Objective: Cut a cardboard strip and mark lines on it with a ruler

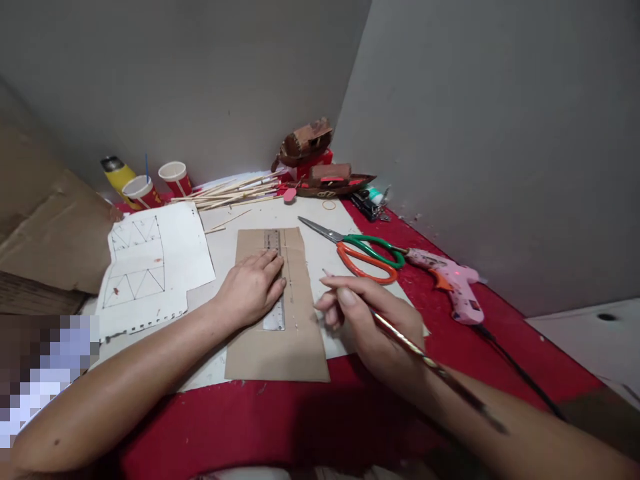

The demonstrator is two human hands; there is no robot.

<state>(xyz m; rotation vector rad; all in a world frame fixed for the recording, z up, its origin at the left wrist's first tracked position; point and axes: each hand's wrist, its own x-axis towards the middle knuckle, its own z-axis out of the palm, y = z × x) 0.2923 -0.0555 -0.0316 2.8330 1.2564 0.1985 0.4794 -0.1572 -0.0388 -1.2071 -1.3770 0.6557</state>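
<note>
A brown piece of cardboard (245,357) lies in front of me, with a thin line and small marks drawn on it. On it rests a clear ruler (273,320), pointing away from me. My left hand (253,287) lies flat across the ruler's middle, pressing it down and covering part of it. To the right, my right hand (373,313) is closed around a slim dark-and-gold pen (400,337). The pen's tip is raised beside the cardboard's right edge, apart from the drawn line.
Scissors (345,238) and a pink glue gun (463,287) with a cable lie at right. A sheet with truss drawings (175,267) is at left. Behind are wooden sticks (235,191), paper cups (175,177), a yellow bottle (117,175) and model boats (330,181).
</note>
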